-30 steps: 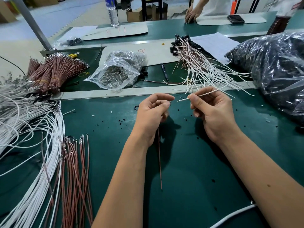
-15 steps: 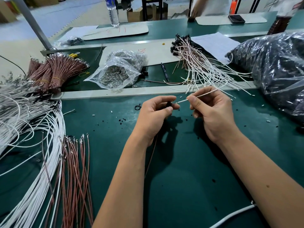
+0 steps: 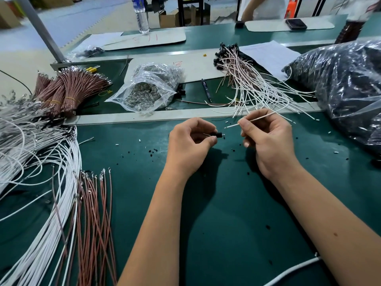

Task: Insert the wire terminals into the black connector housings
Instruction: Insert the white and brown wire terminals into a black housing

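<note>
Left hand (image 3: 191, 145): thumb and forefinger pinch a small black plastic connector housing (image 3: 216, 134) above the green bench mat (image 3: 216, 213). Housing long axis roughly horizontal, its open end facing right toward the other hand.

Right hand (image 3: 268, 139): thumb and forefinger pinch a thin white insulated wire (image 3: 250, 120) a little back from its tip. Wire long axis runs from upper right down to lower left; the bare terminal end points left and slightly down at the housing. Tip and housing are near each other but apart, with a visible gap. The wire's far end rises past the right hand's knuckles.

Surroundings: loose white wires with black housings fitted (image 3: 253, 83) lie fanned just beyond the right hand. A clear plastic bag of small metal terminals (image 3: 144, 93) sits behind the left hand across a grey rail (image 3: 144, 117). A large clear bag of dark parts (image 3: 346, 89) lies at far right. Long white wire loops (image 3: 35, 162) and brown terminated wires (image 3: 97, 219) lie at left; banded brown wire bundles (image 3: 66, 89) behind them. Black crumbs are scattered on the mat under the hands. Nothing lies between wire tip and housing.
</note>
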